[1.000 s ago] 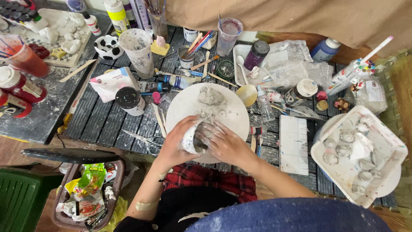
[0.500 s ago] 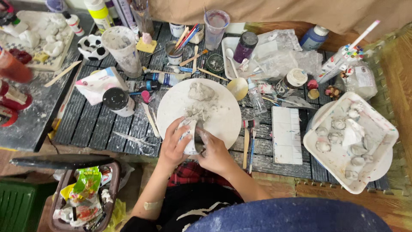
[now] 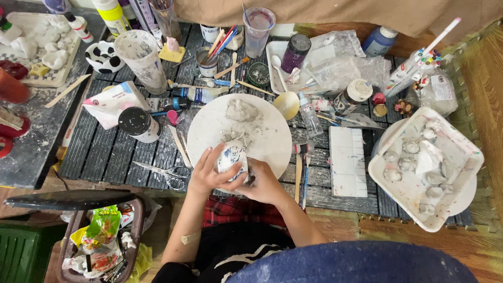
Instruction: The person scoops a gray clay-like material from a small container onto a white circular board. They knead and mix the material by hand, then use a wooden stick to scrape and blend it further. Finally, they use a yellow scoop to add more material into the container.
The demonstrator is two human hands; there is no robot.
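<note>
While a dark slatted table (image 3: pixel 105 152) crowded with craft clutter fills most of the view, the work sits at its near edge, on a round white board (image 3: pixel 262 131) smeared with grey clay (image 3: pixel 241 111). Just over the board's near rim, both hands close around a small clay-coated object with blue marks (image 3: pixel 231 157), which stands roughly upright between them, its long axis pointing away from the person. The left hand (image 3: pixel 205 175) wraps it from the left with fingers curled over its top; the right hand (image 3: pixel 264 183) cups it from below and the right, fingers folded narrowly against it, so neither hand is nearer than the other. To the right a white square tray (image 3: pixel 461 157) holds small grey clay pieces, and a white palette (image 3: pixel 348 167) lies between tray and board. Left of the hands lie scissors (image 3: pixel 165 172), with a black-lidded jar (image 3: pixel 137 123) beyond. Brushes (image 3: pixel 301 167) rest beside the right hand.
</note>
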